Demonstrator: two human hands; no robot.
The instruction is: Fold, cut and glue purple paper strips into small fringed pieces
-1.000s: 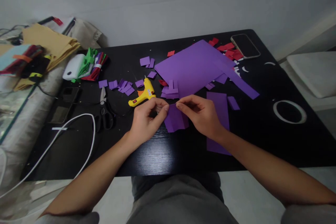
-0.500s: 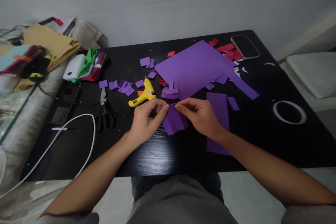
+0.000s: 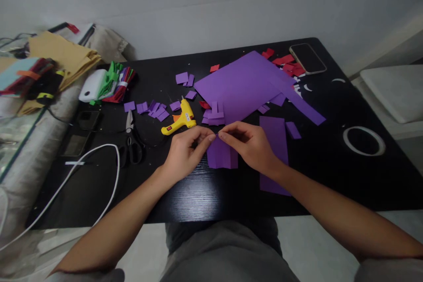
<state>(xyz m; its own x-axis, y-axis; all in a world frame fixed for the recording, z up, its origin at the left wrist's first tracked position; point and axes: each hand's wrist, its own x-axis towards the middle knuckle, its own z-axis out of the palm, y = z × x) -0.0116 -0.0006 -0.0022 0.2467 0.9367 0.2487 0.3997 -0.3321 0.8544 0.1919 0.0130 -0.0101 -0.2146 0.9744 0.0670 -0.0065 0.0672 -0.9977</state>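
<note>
Seen from the head, two bare hands work over a black bench (image 3: 330, 180). We observe a folded purple paper (image 3: 222, 155) between them, near the middle of the bench, its creased panels spreading toward the near edge. The left hand (image 3: 187, 147) has its grip closed on the paper's upper edge, thumb against forefinger. The right hand (image 3: 249, 143) pinches the same edge just beside it, the fingertips of both almost meeting. We cannot tell whether the paper's lower edge touches the bench.

Beyond the left hand we note a yellow glue gun (image 3: 181, 120), its nozzle pointing away from the person; farther left lie open scissors (image 3: 130, 132), blades away, and a looped white cable (image 3: 118, 167). Beyond the hands, small purple pieces (image 3: 214, 118) overlap the corner of a large purple sheet (image 3: 243, 79), across whose right side lies a purple strip (image 3: 306, 106). A purple rectangle (image 3: 273, 141) lies partly under the right forearm. At far right we find a white ring (image 3: 382, 146) and, among red scraps (image 3: 292, 68), a phone (image 3: 308, 58).
</note>
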